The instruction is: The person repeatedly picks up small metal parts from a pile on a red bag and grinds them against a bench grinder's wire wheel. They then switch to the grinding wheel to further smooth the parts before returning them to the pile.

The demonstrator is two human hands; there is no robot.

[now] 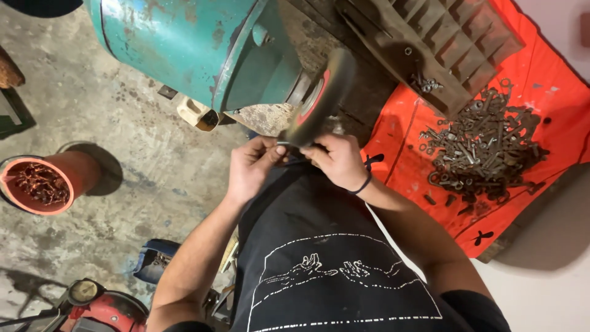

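Starting at far left of frame: orange bucket (38, 183) of rusty metal scrap on the concrete floor (123, 123). Lower left, a red machine with a round gauge (84, 291). Upper centre, the teal bench grinder motor housing (184, 43), its grinding wheel (319, 98) angled down toward frame centre. My left hand (252, 166) sits just below the wheel, fingers (273, 150) pinched on one end of a small dark metal part (295, 147). My right hand (337, 161) is just right of it, fingers curled and gripping the other end; black band on that wrist. The part is at the wheel's lower edge; can't tell the exact contact, it's mostly hidden. Right of frame: pile of rusty bolts and nuts (482, 144) on an orange cloth (541, 74), brown compartment tray (442, 43) above it.
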